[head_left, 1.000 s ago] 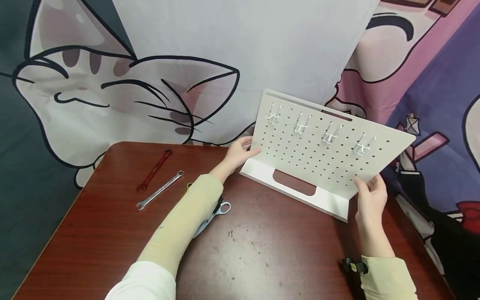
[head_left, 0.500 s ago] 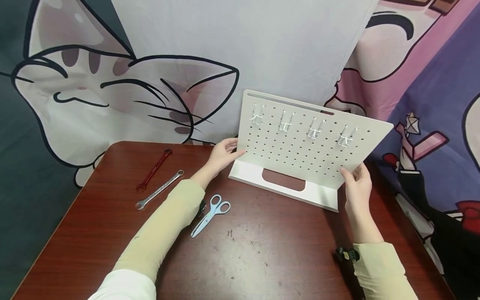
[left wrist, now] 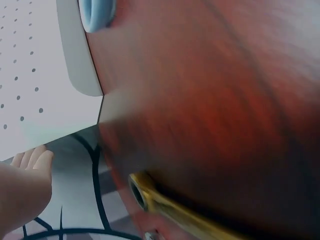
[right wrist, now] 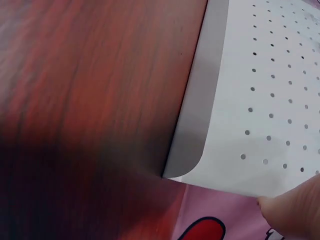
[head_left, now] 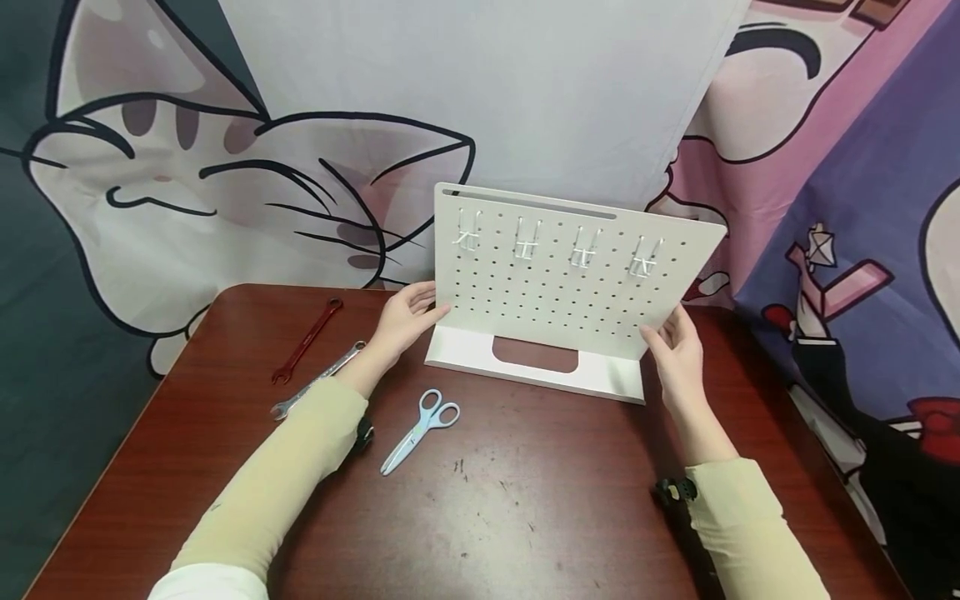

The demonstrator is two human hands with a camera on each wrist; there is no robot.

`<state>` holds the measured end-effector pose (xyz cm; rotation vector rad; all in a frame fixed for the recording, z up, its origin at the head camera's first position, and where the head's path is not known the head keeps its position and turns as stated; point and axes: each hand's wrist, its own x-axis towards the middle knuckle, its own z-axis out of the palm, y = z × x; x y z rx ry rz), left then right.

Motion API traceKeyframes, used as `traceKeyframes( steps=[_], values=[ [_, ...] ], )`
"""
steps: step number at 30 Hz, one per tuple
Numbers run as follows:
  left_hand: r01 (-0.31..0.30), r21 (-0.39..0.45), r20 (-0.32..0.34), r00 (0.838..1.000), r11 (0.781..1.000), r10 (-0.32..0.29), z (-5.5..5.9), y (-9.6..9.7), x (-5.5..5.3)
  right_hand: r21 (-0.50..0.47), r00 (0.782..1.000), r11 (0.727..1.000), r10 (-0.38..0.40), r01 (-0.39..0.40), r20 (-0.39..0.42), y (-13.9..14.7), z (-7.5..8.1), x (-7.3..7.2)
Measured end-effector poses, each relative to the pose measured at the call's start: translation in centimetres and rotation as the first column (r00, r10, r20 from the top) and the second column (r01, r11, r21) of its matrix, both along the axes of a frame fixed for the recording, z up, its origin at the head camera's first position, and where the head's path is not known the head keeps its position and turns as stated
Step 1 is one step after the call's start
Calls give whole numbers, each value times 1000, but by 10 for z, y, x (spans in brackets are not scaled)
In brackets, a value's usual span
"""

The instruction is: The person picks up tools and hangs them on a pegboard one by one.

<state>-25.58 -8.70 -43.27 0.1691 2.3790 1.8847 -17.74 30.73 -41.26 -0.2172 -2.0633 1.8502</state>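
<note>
A white pegboard stand point(head_left: 555, 287) stands upright near the back of the table, its foot with a long cut-out facing forward. Several clear hooks point(head_left: 527, 243) hang in a row along its upper part. My left hand point(head_left: 401, 323) holds the board's left edge, thumb on the front and fingers reaching behind it. On the opposite edge, low down, my right hand point(head_left: 678, 358) grips the board with the thumb in front. The right wrist view shows the board's corner point(right wrist: 200, 170) low over the table, with part of that hand point(right wrist: 295, 210) at its edge.
Light blue scissors point(head_left: 422, 427) lie in front of the stand. Further left are a red wrench point(head_left: 307, 340) and a silver wrench point(head_left: 339, 363), partly behind my left sleeve. A gold wrench point(left wrist: 190, 217) shows in the left wrist view. Printed cloth hangs behind the brown table point(head_left: 525, 492).
Both hands have moved the pegboard stand leftward and turned it to face more squarely forward. My left forearm has uncovered the scissors and now overlaps the silver wrench.
</note>
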Motion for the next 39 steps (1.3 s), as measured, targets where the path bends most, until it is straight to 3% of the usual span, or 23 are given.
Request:
traceKeyframes(
  steps=[5, 17, 24, 35, 39],
  values=[
    [-34, -6, 16, 999, 999, 34, 0, -16, 8, -24, 999, 998, 50, -50, 4, -10, 1, -8],
    [-49, 10, -19, 999, 999, 49, -2, -42, 28, -8, 994, 994, 111, -111, 12, -27, 0, -21],
    [-67, -8, -16, 998, 998, 67, -2, -55, 34, 2, 992, 992, 125, -125, 15, -35, -1, -26],
    [-78, -10, -19, 997, 997, 78, 2, -68, 44, 85, 992, 988, 124, -126, 31, -41, -2, -26],
    [-73, 2, -24, 997, 997, 73, 2, -68, 45, 173, 992, 977, 122, -122, 13, -36, 1, -25]
  ],
)
